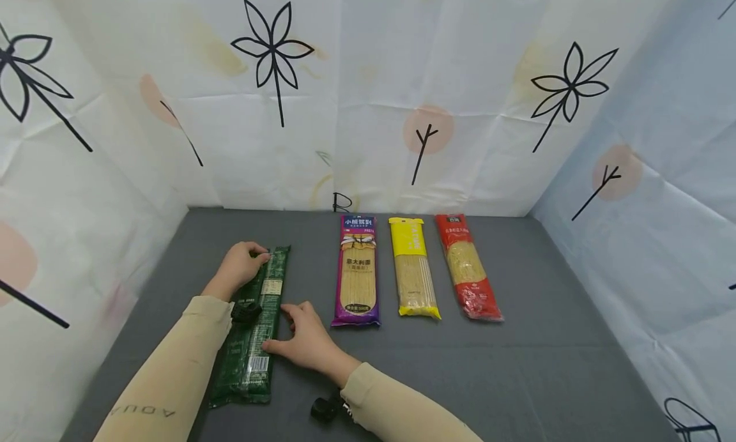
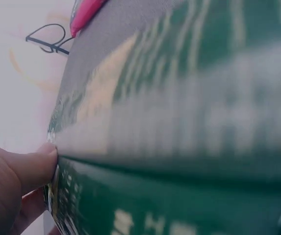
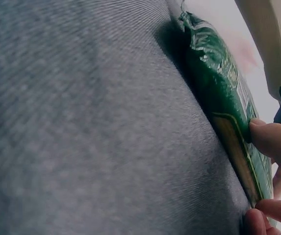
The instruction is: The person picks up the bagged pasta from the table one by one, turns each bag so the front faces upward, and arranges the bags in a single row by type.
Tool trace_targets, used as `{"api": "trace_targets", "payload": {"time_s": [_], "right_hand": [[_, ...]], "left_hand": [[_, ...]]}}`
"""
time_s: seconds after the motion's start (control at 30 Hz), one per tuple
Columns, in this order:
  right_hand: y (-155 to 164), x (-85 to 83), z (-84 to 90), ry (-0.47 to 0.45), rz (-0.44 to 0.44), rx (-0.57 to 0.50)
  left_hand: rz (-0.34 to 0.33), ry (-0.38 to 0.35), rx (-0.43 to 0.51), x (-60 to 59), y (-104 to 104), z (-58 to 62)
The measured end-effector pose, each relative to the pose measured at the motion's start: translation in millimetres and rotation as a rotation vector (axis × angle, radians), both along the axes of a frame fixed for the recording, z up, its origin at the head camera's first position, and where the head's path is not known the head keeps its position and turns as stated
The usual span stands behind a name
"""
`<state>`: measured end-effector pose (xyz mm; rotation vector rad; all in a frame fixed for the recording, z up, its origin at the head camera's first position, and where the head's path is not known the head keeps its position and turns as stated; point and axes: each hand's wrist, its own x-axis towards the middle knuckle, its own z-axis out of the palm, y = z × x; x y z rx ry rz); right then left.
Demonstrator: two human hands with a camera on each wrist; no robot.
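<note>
1. At lower left of the head view, on a grey tabletop [image 1: 517, 378], a long green noodle packet [image 1: 255, 327] lies lengthwise between a person's two hands.
2. The left hand [image 1: 241, 266] curls over the packet's far end, thumb and fingers pinching its upper left edge; the left wrist view shows a fingertip [image 2: 42, 164] pressed to the wrapper.
3. The right hand [image 1: 307, 340] rests beside the near half, fingers loosely spread, thumb and fingertips touching the packet's right edge, as the right wrist view confirms [image 3: 272, 139].
4. At centre frame, three more packets lie in a row, well apart from the hands: purple packet [image 1: 358, 273], yellow packet [image 1: 414, 269], red packet [image 1: 468, 269].
5. Judged from this, handling it well calls for supporting both ends evenly and keeping the packet level, since long dry noodles probably snap if it bends.
</note>
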<state>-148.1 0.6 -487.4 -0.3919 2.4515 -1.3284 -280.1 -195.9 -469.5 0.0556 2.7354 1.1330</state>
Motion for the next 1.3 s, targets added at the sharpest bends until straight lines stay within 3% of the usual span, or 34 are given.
{"api": "trace_targets", "payload": {"time_s": [0.57,0.8,1.0,1.3], "right_hand": [[3.5,0.2,-0.2,0.006,0.054,0.03],[8.7,-2.6,-1.8,-0.018,0.058,-0.003],[12.3,-3.3,-3.1,-0.032,0.051,-0.072],[23.2,0.2,1.1,-0.183,-0.042,-0.245]], "left_hand": [[-0.005,0.084,-0.062,7.2,-5.2,-2.5],[0.001,0.127,0.061,13.1,4.1,8.2],[0.038,0.16,0.106,19.0,13.7,18.3],[0.159,0.185,0.231,21.9,33.1,38.9]]}}
